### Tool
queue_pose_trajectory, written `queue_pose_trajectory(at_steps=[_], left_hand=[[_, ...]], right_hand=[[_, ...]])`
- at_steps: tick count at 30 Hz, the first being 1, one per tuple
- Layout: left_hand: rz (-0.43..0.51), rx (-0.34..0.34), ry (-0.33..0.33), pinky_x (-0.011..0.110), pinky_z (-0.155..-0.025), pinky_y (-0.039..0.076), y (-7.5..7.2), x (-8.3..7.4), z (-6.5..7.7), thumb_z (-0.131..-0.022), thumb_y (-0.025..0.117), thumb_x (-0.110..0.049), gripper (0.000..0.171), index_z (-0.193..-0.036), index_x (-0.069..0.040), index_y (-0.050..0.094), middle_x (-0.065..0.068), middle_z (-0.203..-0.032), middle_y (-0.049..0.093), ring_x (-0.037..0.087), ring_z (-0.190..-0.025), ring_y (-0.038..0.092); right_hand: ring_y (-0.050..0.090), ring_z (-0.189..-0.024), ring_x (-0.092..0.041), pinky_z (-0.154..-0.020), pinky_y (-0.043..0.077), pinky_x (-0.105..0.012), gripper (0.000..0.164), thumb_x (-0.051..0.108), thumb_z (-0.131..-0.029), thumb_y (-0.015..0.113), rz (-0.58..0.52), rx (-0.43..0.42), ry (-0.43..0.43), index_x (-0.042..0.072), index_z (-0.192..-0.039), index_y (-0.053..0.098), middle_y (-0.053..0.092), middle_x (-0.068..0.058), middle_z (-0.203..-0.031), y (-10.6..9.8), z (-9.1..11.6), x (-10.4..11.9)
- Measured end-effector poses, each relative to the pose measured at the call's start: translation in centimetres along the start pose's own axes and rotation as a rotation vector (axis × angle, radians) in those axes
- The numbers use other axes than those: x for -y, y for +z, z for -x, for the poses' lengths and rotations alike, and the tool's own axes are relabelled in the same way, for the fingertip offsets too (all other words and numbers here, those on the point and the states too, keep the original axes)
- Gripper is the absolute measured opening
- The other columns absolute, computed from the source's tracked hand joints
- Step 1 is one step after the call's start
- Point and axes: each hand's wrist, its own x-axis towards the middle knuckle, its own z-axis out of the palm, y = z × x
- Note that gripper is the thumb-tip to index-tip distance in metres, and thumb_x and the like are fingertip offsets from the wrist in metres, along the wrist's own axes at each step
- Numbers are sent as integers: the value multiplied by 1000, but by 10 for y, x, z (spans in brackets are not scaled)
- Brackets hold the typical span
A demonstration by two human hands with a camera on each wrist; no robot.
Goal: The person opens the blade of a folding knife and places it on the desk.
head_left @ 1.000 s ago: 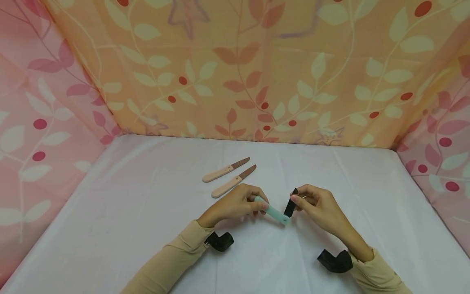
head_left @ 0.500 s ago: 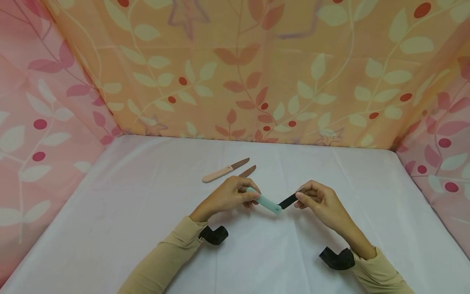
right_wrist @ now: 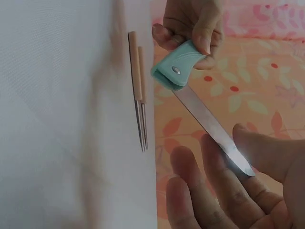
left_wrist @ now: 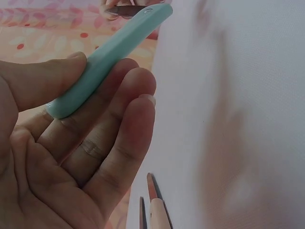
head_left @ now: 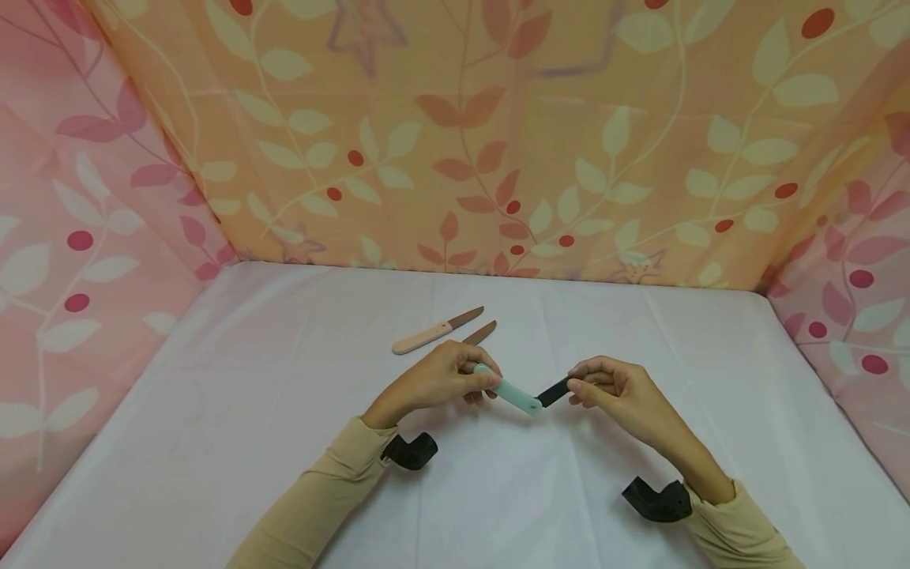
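A folding knife with a mint-green handle (head_left: 517,397) and a metal blade (right_wrist: 209,123) is held between both hands, its blade swung part-way out at an angle to the handle. My left hand (head_left: 441,377) pinches the handle's far end between thumb and fingers. With thumb and fingertips my right hand (head_left: 614,399) pinches the blade near its tip. In the head view the blade looks dark; the right wrist view shows it shiny, with a rivet at the pivot. The knife is raised above the white table.
Two wooden-handled knives lie side by side on the white tablecloth (head_left: 284,442), beyond my left hand. The farther knife (head_left: 423,337) shows whole; the nearer knife's handle is hidden by that hand, leaving its blade (head_left: 479,332) visible. Patterned curtains (head_left: 462,158) enclose the table.
Both hands have moved slightly away from me and left with the folding knife. Its blade has swung from a steep angle to a wider one. Little differs over the last half second.
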Motion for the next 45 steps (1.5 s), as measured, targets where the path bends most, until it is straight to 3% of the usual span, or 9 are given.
queue_pose_trajectory(at_steps=[6, 12, 17, 22, 26, 32, 40, 45], left_hand=[[-22, 22, -11, 31, -67, 56, 3, -1, 1, -96, 66, -18, 16, -103, -5, 71, 19, -92, 76, 35, -78, 70], [-96, 74, -24, 21, -56, 46, 6, 0, 1, -94, 69, -23, 16, -104, -11, 73, 13, -85, 76, 27, -69, 66], [-135, 155, -48, 20, -49, 41, 8, 5, 1, -96, 67, -21, 13, -99, -11, 76, 11, -76, 73, 15, -55, 56], [-168, 194, -22, 19, -50, 41, 8, 7, 2, -96, 66, -19, 15, -98, -8, 76, 12, -74, 72, 11, -54, 54], [-172, 184, -6, 19, -51, 40, 8, 7, 2, -95, 67, -17, 14, -98, -7, 77, 12, -74, 72, 10, -54, 54], [-161, 157, 23, 19, -52, 41, 9, 6, 1, -97, 65, -16, 15, -98, -5, 75, 11, -72, 70, 8, -55, 53], [-136, 59, 53, 20, -53, 46, 7, 5, 0, -97, 65, -17, 15, -99, -7, 75, 15, -77, 73, 9, -57, 58], [-93, -11, 64, 29, -60, 54, 7, 4, -1, -97, 64, -16, 17, -103, -4, 74, 16, -81, 73, 11, -61, 61]], right_hand=[[74, -82, -15, -76, 59, -26, 26, 13, -97, 64, -30, 0, -43, -9, -111, 60, 71, -17, -98, 3, 0, 0], [74, -82, -18, -77, 59, -31, 28, 11, -97, 63, -74, -3, -48, -12, -112, 58, 70, -11, -94, 3, 0, -1], [73, -83, -17, -77, 59, -28, 29, 10, -98, 62, -68, 47, -50, -14, -113, 57, 70, -14, -95, 3, -1, -1], [73, -86, -17, -78, 58, -26, 25, 16, -98, 63, -10, 104, 0, -5, -110, 62, 73, -13, -95, 1, 0, 1], [72, -87, -19, -77, 57, -28, 23, 20, -97, 65, 56, 122, 14, 0, -108, 66, 74, -10, -95, 0, 1, 2], [72, -80, -17, -73, 58, -30, 18, 18, -96, 66, 103, 69, -22, 1, -104, 68, 75, -10, -90, 0, 2, 1], [73, -81, -16, -74, 58, -29, 17, 15, -96, 66, 48, -13, -40, -1, -103, 67, 75, -16, -90, -2, 1, 2], [73, -82, -17, -74, 59, -29, 19, 15, -97, 65, 2, -76, -39, -3, -104, 66, 76, -7, -89, -5, 0, -2]])
